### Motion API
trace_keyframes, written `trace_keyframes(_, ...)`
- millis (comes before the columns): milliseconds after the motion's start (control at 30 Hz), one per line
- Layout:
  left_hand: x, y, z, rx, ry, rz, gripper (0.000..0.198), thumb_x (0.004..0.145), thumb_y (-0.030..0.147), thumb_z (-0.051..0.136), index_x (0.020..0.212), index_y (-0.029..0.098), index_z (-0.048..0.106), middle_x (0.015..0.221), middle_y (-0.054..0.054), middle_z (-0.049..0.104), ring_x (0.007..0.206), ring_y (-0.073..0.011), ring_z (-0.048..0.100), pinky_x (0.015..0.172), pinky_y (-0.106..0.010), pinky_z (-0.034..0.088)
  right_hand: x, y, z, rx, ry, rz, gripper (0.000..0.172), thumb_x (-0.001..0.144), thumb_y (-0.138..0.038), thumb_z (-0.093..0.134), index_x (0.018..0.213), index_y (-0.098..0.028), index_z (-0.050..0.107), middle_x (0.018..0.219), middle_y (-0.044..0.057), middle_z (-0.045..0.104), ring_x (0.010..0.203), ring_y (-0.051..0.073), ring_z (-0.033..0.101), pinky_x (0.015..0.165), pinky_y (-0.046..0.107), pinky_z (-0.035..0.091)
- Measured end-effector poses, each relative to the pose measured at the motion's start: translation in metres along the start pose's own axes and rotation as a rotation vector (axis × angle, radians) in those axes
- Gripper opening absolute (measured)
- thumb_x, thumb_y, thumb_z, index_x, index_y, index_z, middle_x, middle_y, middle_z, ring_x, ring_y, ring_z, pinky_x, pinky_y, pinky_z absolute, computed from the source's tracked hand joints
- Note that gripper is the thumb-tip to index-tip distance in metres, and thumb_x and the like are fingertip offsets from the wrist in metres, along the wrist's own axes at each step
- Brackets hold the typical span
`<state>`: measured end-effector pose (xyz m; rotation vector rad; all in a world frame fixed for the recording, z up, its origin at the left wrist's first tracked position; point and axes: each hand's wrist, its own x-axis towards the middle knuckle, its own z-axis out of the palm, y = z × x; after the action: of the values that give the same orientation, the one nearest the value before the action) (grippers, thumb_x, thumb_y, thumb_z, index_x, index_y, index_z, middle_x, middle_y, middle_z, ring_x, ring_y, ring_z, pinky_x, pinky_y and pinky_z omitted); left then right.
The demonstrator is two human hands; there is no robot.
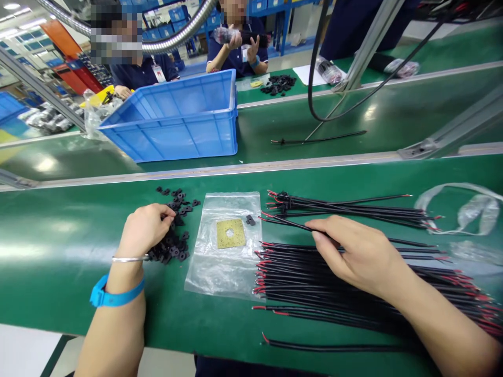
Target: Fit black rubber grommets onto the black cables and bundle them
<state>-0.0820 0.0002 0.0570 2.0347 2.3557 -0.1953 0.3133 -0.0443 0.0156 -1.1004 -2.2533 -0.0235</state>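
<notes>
My left hand [147,226] is at a pile of small black plastic parts [173,248], its thumb and forefinger pinched together. Black parts lie right at the fingertips, but what the pinch holds is hidden. With thumb and fingers, my right hand [349,251] grips a thin black cable [288,221] near its stripped end, where red and black wire tips show. Between the hands, a clear plastic bag [223,280] lies flat, bearing a yellow square plate with a hole [220,235] and a loose black part [250,220].
Rows of black cables [298,277] lie below my right hand; a smaller bundle with black pieces fitted [353,209] lies beyond it. A blue crate [173,136] stands past the metal rail [157,175]. Two co-workers sit opposite, one holding a bundle. A black cord [310,78] hangs overhead.
</notes>
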Motion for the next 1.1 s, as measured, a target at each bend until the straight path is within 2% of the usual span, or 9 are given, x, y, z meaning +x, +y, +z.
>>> trace_keyframes(167, -0.002, -0.001, 0.001, 0.016, 0.006, 0.003, 0.03, 0.084, 0.035, 0.05, 0.102, 0.025, 0.072, 0.098, -0.009, 0.075, 0.089, -0.0312, 0.068, 0.072, -0.037, 0.049, 0.0, -0.001, 0.0, 0.003, -0.068, -0.017, 0.016, 0.092, -0.018, 0.049, 0.101, -0.014, 0.061, 0.087, 0.007, 0.068, 0.076, 0.019, 0.065, 0.071, 0.031, 0.051)
trace_keyframes(267, 0.001, 0.0, 0.006, 0.068, -0.043, 0.121, 0.03, 0.079, 0.036, 0.057, 0.104, 0.024, 0.071, 0.106, -0.007, 0.074, 0.099, -0.0311, 0.065, 0.077, -0.035, 0.049, 0.0, -0.009, -0.011, 0.059, -0.239, -0.007, 0.018, 0.092, -0.025, 0.052, 0.106, -0.016, 0.059, 0.089, 0.005, 0.067, 0.076, 0.019, 0.065, 0.068, 0.031, 0.05)
trace_keyframes(400, 0.004, 0.003, 0.01, 0.066, -0.078, 0.105, 0.018, 0.077, 0.03, 0.058, 0.089, 0.025, 0.07, 0.09, -0.003, 0.076, 0.09, -0.0261, 0.067, 0.07, -0.031, 0.047, -0.011, -0.037, -0.024, 0.198, -0.625, 0.023, 0.04, 0.066, -0.037, 0.08, 0.098, -0.023, 0.059, 0.086, -0.001, 0.066, 0.076, 0.02, 0.064, 0.063, 0.03, 0.049)
trace_keyframes(500, 0.003, 0.004, 0.009, 0.024, -0.053, 0.087, 0.013, 0.077, 0.029, 0.057, 0.082, 0.024, 0.067, 0.085, -0.002, 0.075, 0.081, -0.0236, 0.067, 0.063, -0.029, 0.045, -0.025, -0.059, -0.021, 0.205, -0.748, -0.041, 0.044, 0.049, -0.02, 0.083, 0.083, -0.023, 0.056, 0.077, -0.003, 0.063, 0.07, 0.021, 0.063, 0.056, 0.03, 0.044)
trace_keyframes(700, 0.0, 0.005, 0.008, -0.202, 0.149, 0.098, 0.028, 0.082, 0.033, 0.052, 0.102, 0.02, 0.068, 0.086, -0.006, 0.069, 0.077, -0.0217, 0.065, 0.07, -0.031, 0.048, -0.036, -0.062, -0.011, 0.073, -0.64, -0.136, 0.037, 0.057, 0.003, 0.056, 0.084, -0.023, 0.051, 0.074, -0.003, 0.058, 0.061, 0.019, 0.057, 0.052, 0.032, 0.034)
trace_keyframes(800, -0.004, 0.016, 0.011, -0.599, 0.182, 0.107, 0.026, 0.08, 0.037, 0.06, 0.095, 0.018, 0.069, 0.085, -0.005, 0.068, 0.075, -0.0193, 0.064, 0.073, -0.031, 0.051, -0.034, -0.055, -0.014, 0.046, -0.6, -0.131, 0.04, 0.06, 0.006, 0.05, 0.087, -0.024, 0.051, 0.075, -0.002, 0.058, 0.062, 0.019, 0.057, 0.054, 0.032, 0.034)
trace_keyframes(967, -0.015, 0.052, 0.021, -1.425, -0.123, 0.134, 0.025, 0.071, 0.031, 0.077, 0.081, 0.016, 0.061, 0.085, -0.004, 0.069, 0.074, -0.0154, 0.068, 0.072, -0.029, 0.056, -0.025, -0.051, -0.023, 0.131, -0.668, -0.095, 0.027, 0.07, -0.009, 0.066, 0.085, -0.024, 0.05, 0.076, -0.003, 0.06, 0.065, 0.019, 0.061, 0.054, 0.03, 0.039)
trace_keyframes(1033, -0.019, 0.064, 0.025, -1.576, -0.251, 0.158, 0.026, 0.07, 0.029, 0.079, 0.078, 0.015, 0.059, 0.084, -0.002, 0.069, 0.073, -0.0148, 0.069, 0.068, -0.027, 0.057, -0.02, -0.046, -0.025, 0.162, -0.654, -0.083, 0.024, 0.077, -0.03, 0.072, 0.086, -0.024, 0.052, 0.075, -0.003, 0.061, 0.064, 0.018, 0.061, 0.054, 0.029, 0.041)
trace_keyframes(1100, -0.022, 0.074, 0.029, -1.648, -0.345, 0.171, 0.026, 0.07, 0.029, 0.08, 0.082, 0.016, 0.06, 0.075, 0.001, 0.066, 0.067, -0.0137, 0.069, 0.06, -0.024, 0.057, -0.014, -0.04, -0.025, 0.144, -0.532, -0.08, 0.032, 0.084, -0.052, 0.063, 0.092, -0.022, 0.054, 0.074, -0.001, 0.062, 0.062, 0.018, 0.062, 0.054, 0.029, 0.043)
